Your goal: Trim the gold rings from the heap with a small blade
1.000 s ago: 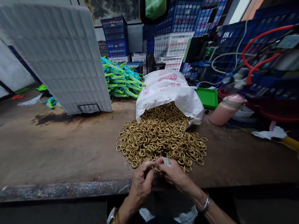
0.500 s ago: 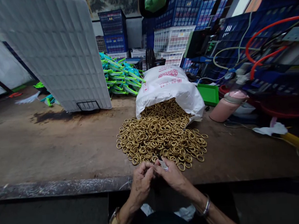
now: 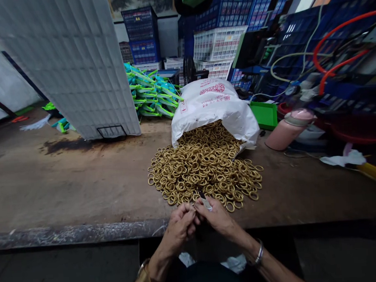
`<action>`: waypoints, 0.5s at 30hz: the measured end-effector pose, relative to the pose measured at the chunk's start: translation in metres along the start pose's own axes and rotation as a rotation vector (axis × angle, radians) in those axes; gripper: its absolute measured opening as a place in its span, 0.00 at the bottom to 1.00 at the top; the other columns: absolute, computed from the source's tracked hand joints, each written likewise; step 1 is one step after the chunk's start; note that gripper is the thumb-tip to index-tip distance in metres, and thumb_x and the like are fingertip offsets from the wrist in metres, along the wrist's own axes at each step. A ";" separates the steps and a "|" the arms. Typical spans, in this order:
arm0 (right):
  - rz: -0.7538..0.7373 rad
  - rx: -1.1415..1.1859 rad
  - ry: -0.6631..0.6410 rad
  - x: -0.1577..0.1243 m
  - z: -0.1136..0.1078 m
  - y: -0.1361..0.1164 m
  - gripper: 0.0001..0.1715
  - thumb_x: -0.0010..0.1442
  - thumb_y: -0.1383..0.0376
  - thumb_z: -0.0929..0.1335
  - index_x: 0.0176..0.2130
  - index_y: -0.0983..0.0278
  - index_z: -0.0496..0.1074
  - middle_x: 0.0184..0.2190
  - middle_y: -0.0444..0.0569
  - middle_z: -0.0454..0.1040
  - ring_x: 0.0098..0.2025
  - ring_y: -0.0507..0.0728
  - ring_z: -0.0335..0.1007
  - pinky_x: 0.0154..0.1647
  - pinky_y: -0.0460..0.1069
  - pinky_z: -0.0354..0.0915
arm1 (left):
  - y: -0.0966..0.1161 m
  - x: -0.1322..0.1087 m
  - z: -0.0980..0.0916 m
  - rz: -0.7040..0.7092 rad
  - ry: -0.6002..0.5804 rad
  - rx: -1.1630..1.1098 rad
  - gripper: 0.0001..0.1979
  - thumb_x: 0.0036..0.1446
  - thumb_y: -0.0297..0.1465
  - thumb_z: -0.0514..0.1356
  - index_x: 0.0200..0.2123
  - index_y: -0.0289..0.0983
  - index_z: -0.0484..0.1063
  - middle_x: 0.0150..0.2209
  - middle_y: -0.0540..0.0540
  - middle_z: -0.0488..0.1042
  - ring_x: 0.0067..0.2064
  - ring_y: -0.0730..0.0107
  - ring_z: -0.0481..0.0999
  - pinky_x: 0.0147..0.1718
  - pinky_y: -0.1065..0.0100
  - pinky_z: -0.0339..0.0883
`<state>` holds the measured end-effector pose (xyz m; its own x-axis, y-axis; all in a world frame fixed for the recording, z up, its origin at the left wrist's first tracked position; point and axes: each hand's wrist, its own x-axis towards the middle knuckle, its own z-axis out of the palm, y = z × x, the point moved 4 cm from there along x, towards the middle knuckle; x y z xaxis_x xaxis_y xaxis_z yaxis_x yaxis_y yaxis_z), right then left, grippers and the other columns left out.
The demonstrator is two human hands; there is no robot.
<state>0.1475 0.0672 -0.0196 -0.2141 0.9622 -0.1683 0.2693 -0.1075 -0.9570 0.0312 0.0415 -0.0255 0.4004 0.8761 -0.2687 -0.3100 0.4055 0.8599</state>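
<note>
1. The left hand [image 3: 177, 225] is above the front edge [image 3: 69, 235] of the wooden table [image 3: 65, 188], its thumb and fingers drawn together; whether they pinch anything cannot be told.
2. The right hand [image 3: 221, 218], close beside it, has thumb and fingers clamped on a small dark-tipped hand tool [image 3: 205, 202].
3. Brass-coloured rings [image 3: 206, 170] are heaped just beyond both hands, spilling from the mouth of a white printed sack [image 3: 211, 100] lying on its side.
4. Leftward, a broad stretch of tabletop runs between the heap and an upright whitish panel [image 3: 83, 71], with stained wood by its foot.
5. Rightward, a narrower stretch leads to a pink bottle [image 3: 288, 132]; a green tray [image 3: 264, 114] sits near the sack.
</note>
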 end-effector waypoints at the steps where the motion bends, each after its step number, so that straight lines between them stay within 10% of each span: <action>1: 0.003 -0.001 0.007 0.001 -0.001 0.001 0.13 0.55 0.57 0.60 0.25 0.62 0.62 0.17 0.38 0.60 0.21 0.49 0.54 0.23 0.44 0.54 | 0.000 -0.001 0.001 -0.011 -0.010 -0.048 0.15 0.51 0.42 0.57 0.28 0.35 0.62 0.25 0.53 0.64 0.17 0.86 0.51 0.14 0.77 0.40; 15: -0.218 -0.788 0.085 -0.014 0.007 0.002 0.15 0.46 0.75 0.58 0.33 0.62 0.64 0.26 0.46 0.72 0.28 0.53 0.65 0.27 0.45 0.50 | 0.000 -0.005 0.003 -0.003 0.146 -0.133 0.18 0.48 0.44 0.60 0.30 0.37 0.59 0.24 0.55 0.63 0.16 0.87 0.51 0.14 0.78 0.40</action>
<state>0.1446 0.0517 -0.0204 -0.2744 0.9602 0.0512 0.8171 0.2609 -0.5141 0.0314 0.0369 -0.0227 0.2756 0.8993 -0.3397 -0.4241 0.4309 0.7965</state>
